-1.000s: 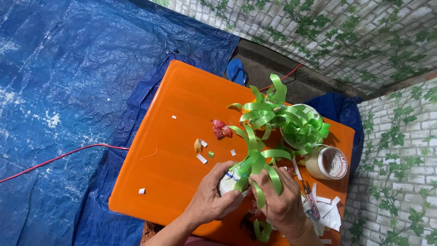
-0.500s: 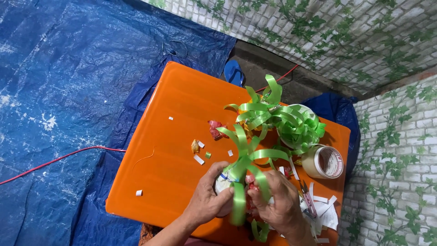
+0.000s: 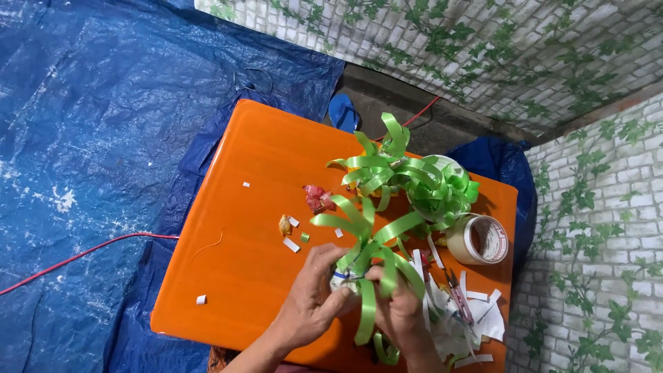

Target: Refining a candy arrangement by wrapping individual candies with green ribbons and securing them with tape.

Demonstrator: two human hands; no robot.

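Both hands meet at the near edge of the table. We find the left hand curled about a small white object, partly hidden, at the base of a spray of curling bright-green ribbon strips; its fingers are closed on that base. The right hand pinches the same base from the other side, thumb and fingers closed, with one green strip hanging down between the two hands. We cannot tell what the white core is.

In our judgement the work goes best with the left hand holding the core fixed while the right handles one strip at a time, so the loops already spread above do not crush or tangle.

Moving rightward across the surface: the glossy orange plastic table carries small white paper scraps, a crumpled red wrapper, and a second, larger bundle of green ribbon loops resting against a pale round container. Just beside that bundle lies a roll of tan packing tape, and near the right hand a small pair of scissors lies on a litter of white paper trimmings.

Beneath the table a blue tarpaulin covers the floor, crossed by a red cable. A blue sandal lies beyond the far edge. Walls of white brick pattern with green ivy close the right side.
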